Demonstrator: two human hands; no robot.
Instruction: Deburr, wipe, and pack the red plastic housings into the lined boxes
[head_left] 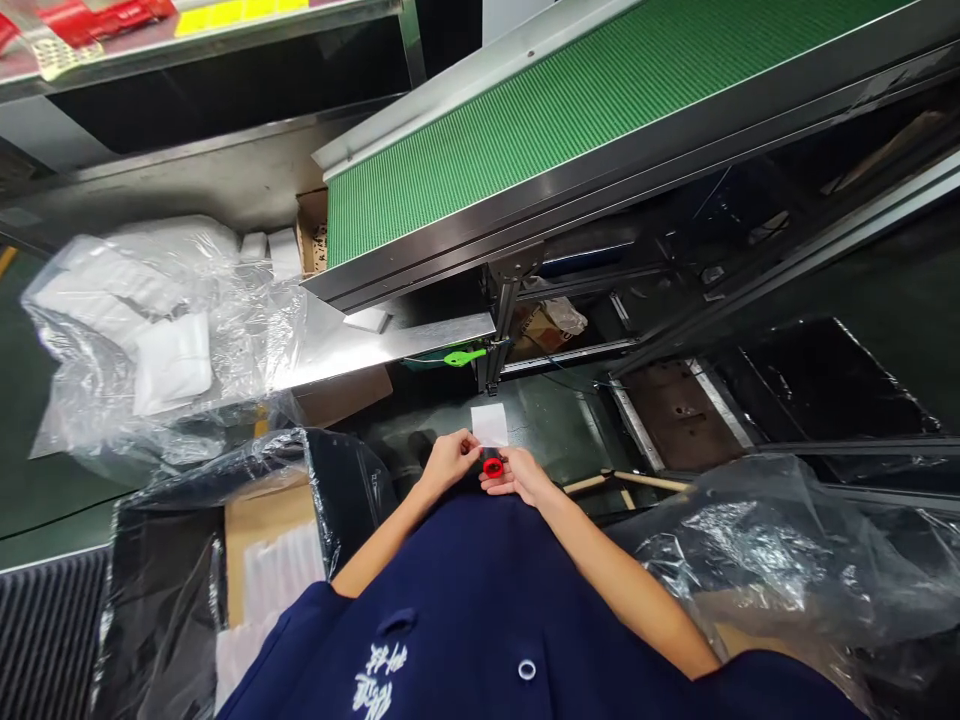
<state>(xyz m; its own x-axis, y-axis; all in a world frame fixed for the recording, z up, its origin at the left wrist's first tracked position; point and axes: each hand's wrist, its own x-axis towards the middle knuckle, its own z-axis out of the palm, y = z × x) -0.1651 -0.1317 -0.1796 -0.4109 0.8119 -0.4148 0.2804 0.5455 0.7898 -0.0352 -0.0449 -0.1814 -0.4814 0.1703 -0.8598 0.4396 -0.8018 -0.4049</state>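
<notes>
Close in front of my body, both hands meet at a small black cylindrical part with a red ring (493,467) on its near end. My right hand (520,474) holds it from the right side, its fingers curled beneath. My left hand (453,458) is pinched at the left of the part, beside the lower edge of a white rectangular sheet (489,424). Whether the left fingertips grip the sheet or the part is too small to tell. The white sheet extends away from me, just beyond the part.
A green ribbed conveyor (480,150) crosses the upper view. Plastic-wrapped white packets (172,360) lie on the metal bench at left. A lined box with pale pieces (281,565) stands lower left, and clear plastic sheeting (757,540) lies right. A green tag (463,357) hangs ahead.
</notes>
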